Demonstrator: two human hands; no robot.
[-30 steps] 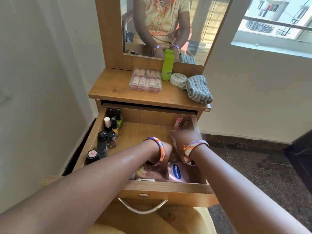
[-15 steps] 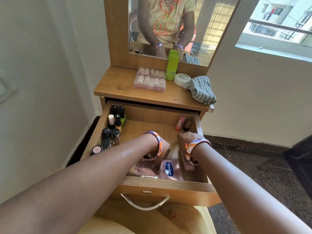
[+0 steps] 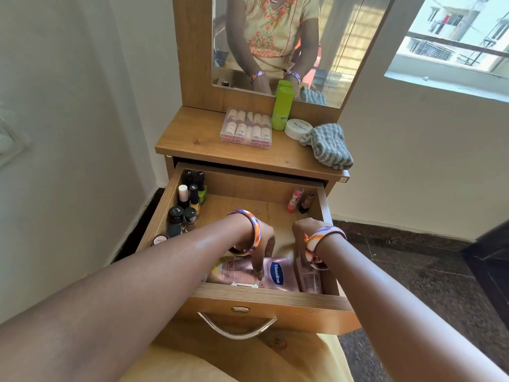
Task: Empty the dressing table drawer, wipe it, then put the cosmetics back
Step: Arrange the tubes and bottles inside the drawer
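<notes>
The wooden drawer (image 3: 275,301) is pulled out. A pink Vaseline bottle (image 3: 278,274) lies flat along its front, and my left hand (image 3: 261,241) reaches down with a fingertip touching it. My right hand (image 3: 305,230) is bent down into the front right corner over a pale pink clear item (image 3: 309,277); its fingers are hidden behind the wrist. Several nail polish bottles (image 3: 190,199) stand along the drawer's left side. A pink lip balm (image 3: 294,199) and a dark tube (image 3: 307,202) lean in the back right corner.
On the table top sit a clear box of small bottles (image 3: 246,128), a green bottle (image 3: 281,108), a white jar (image 3: 298,128) and a grey striped cloth (image 3: 327,146) at the right edge. The mirror (image 3: 330,51) stands behind them. A wall is close on the left.
My right hand has come from near the lip balms at the back right toward the drawer's front right corner. My left hand has stayed on the Vaseline bottle.
</notes>
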